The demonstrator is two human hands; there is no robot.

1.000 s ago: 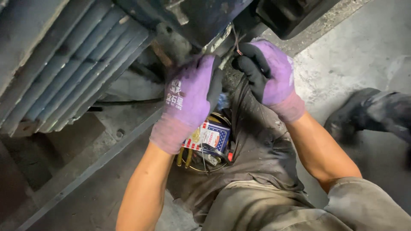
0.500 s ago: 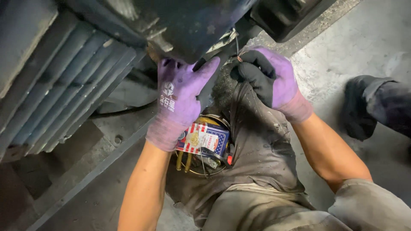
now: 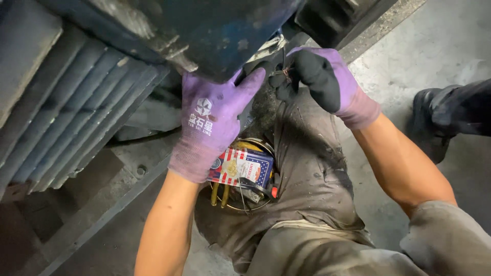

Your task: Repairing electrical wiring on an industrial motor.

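My left hand, in a purple glove, reaches up under the dark blue machine housing, fingers pressed against its underside. My right hand, in a purple and black glove, pinches thin dark wires with bare copper ends just below the housing. What the left fingers hold is hidden by the housing. Below my hands, on my lap, a round metal tin holds a small striped carton, pliers and small tools.
A grey ribbed motor casing fills the left side, on a metal base rail. Concrete floor lies to the right, where a dark shoe rests. My grey trousers are dirty.
My left hand has slid further up under the housing and its fingers have spread. My right hand has turned palm toward me, pinching the wires, and the view has shifted slightly.
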